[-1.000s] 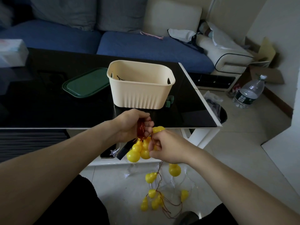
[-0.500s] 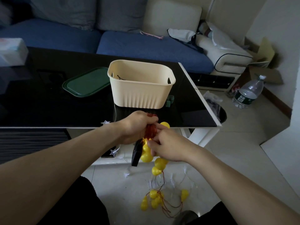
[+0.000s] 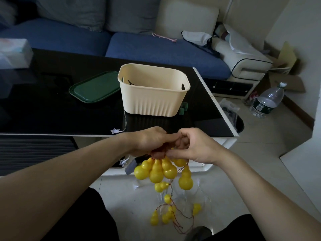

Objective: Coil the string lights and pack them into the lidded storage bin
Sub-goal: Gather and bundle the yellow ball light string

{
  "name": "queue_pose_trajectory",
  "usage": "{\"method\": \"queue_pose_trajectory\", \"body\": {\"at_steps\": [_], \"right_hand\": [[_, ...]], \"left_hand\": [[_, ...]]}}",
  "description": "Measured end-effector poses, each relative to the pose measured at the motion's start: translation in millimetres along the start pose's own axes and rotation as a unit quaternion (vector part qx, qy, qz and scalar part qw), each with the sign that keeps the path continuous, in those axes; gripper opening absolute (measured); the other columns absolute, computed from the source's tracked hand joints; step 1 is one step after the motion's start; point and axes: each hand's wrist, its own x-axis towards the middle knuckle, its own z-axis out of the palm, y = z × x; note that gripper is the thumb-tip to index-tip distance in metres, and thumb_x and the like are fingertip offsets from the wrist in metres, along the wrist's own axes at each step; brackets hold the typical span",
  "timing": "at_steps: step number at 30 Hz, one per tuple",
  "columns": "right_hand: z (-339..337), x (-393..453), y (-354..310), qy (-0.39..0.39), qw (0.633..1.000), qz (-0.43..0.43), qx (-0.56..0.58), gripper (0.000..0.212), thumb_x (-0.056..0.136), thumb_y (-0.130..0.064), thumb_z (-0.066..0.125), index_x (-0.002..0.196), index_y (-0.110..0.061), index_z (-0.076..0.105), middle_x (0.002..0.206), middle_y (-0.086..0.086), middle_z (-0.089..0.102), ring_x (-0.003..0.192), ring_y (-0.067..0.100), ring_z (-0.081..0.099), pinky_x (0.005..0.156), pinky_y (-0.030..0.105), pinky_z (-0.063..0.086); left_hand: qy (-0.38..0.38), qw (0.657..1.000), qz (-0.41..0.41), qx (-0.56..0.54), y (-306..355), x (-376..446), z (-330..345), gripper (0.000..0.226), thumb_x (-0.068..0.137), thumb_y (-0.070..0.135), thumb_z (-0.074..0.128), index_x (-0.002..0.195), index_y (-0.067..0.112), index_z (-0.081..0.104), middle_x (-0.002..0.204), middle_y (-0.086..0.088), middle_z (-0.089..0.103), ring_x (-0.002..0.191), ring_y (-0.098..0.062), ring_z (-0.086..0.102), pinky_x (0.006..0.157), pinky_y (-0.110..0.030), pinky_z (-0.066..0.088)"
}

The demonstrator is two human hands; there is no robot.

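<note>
The string lights (image 3: pixel 163 171) are little yellow bulbs shaped like gourds on a thin red-brown wire. A bunch of them hangs just under the two hands, in front of the near edge of the table. More bulbs and loose wire trail down to the pale floor (image 3: pixel 260 171) between the person's knees.

The left hand (image 3: pixel 149 141) has its fingers curled round the bundled red wire at the top of the bunch. The right hand (image 3: pixel 192 146) is just beside it, touching it, and pinches the wire with finger and thumb.

Farther away, on the shiny black table (image 3: pixel 52 110), stands the cream storage bin (image 3: pixel 154 100). It is open on top. A thin dark wire lies inside at its far left corner. The green lid (image 3: pixel 94 86) lies flat on the table just left of the bin. A small green thing (image 3: pixel 183 108) peeks out at the bin's right side.

A small clear star light (image 3: pixel 114 130) lies at the near edge of the table, with a thin wire running up toward the bin. Another star (image 3: pixel 122 162) hangs lower, left of the yellow bunch.

A tissue box (image 3: pixel 13 53) is at the far left of the table. Behind the table is a blue sofa (image 3: pixel 156 47). A big water bottle (image 3: pixel 267 101) stands on the floor at the right.
</note>
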Motion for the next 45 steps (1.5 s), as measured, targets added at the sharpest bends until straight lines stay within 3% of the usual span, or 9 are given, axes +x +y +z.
{"method": "queue_pose_trajectory", "body": {"at_steps": [3,10,15,20,25,31,36,40,45], "right_hand": [[-13,-3,6,-0.011,1.000,0.005,-0.005,0.025,0.072,-0.030,0.088,0.082,-0.017,0.069,0.059,-0.007,0.064,0.057,0.006,0.059,0.058,0.022,0.046],[-31,-12,22,-0.059,0.996,0.026,0.058,0.019,0.079,-0.026,0.082,0.076,-0.013,0.068,0.077,0.006,0.071,0.077,0.013,0.067,0.074,0.022,0.052],[-32,-11,26,-0.014,0.988,0.018,0.152,0.020,0.086,-0.034,0.072,0.078,-0.016,0.074,0.064,0.010,0.061,0.061,0.019,0.058,0.085,0.052,0.055],[-26,-12,14,-0.001,0.990,-0.008,0.141,0.019,0.091,-0.026,0.066,0.082,-0.011,0.074,0.064,0.005,0.061,0.059,0.016,0.057,0.066,0.030,0.051],[-17,-5,10,0.057,0.997,-0.009,0.047,0.030,0.098,-0.026,0.064,0.070,-0.015,0.068,0.058,-0.004,0.061,0.057,0.007,0.056,0.072,0.029,0.048],[-24,-6,18,0.054,0.997,0.041,0.038,0.028,0.093,-0.038,0.068,0.071,-0.022,0.073,0.069,-0.004,0.068,0.064,0.003,0.062,0.073,0.028,0.050],[-27,-5,19,0.025,0.988,0.086,0.128,0.070,0.081,-0.069,0.047,0.094,-0.007,0.075,0.082,0.010,0.072,0.075,0.018,0.067,0.074,0.028,0.050],[-39,-5,30,0.002,0.987,0.133,0.091,0.086,0.088,-0.074,0.029,0.083,0.000,0.073,0.058,0.009,0.056,0.059,0.019,0.055,0.069,0.031,0.047],[-52,-12,45,0.012,0.981,0.191,0.025,0.059,0.096,-0.059,0.049,0.074,-0.007,0.067,0.064,0.010,0.067,0.064,0.021,0.066,0.079,0.038,0.055]], "left_hand": [[0.022,1.000,0.006,0.009,2,-2,-3,0.039,0.103,0.033,0.045,0.077,0.006,0.055,0.055,-0.006,0.043,0.048,-0.016,0.025,0.044,-0.024,0.021],[0.115,0.991,0.026,-0.062,1,1,-16,0.036,0.103,0.028,0.048,0.071,0.012,0.050,0.050,-0.001,0.036,0.043,-0.012,0.019,0.043,-0.022,0.014],[0.138,0.989,0.025,-0.043,-5,4,-15,0.035,0.103,0.026,0.049,0.073,0.008,0.052,0.048,-0.003,0.041,0.041,-0.015,0.027,0.043,-0.023,0.020],[0.061,0.997,-0.015,-0.037,-9,7,-9,0.049,0.105,0.041,0.036,0.080,0.004,0.055,0.054,-0.008,0.052,0.042,-0.020,0.037,0.049,-0.031,0.030],[-0.057,0.994,-0.037,-0.088,-11,11,-8,0.061,0.100,0.057,0.030,0.078,0.006,0.056,0.057,-0.008,0.046,0.047,-0.020,0.036,0.051,-0.030,0.031],[-0.032,0.996,-0.010,-0.087,-5,5,-8,0.049,0.105,0.041,0.033,0.066,0.013,0.043,0.045,-0.001,0.026,0.039,-0.015,0.027,0.044,-0.025,0.028],[0.028,0.990,0.021,-0.135,-3,6,-9,0.045,0.106,0.037,0.032,0.072,0.009,0.042,0.053,-0.009,0.048,0.047,-0.025,0.059,0.052,-0.030,0.050],[0.063,0.982,0.009,-0.179,-2,8,-16,0.045,0.106,0.040,0.030,0.071,0.014,0.039,0.047,-0.003,0.038,0.033,-0.015,0.029,0.037,-0.022,0.026],[0.142,0.964,-0.025,-0.222,-3,11,-26,0.045,0.107,0.036,0.031,0.066,0.019,0.036,0.042,0.004,0.028,0.031,-0.010,0.018,0.035,-0.018,0.016]]}}
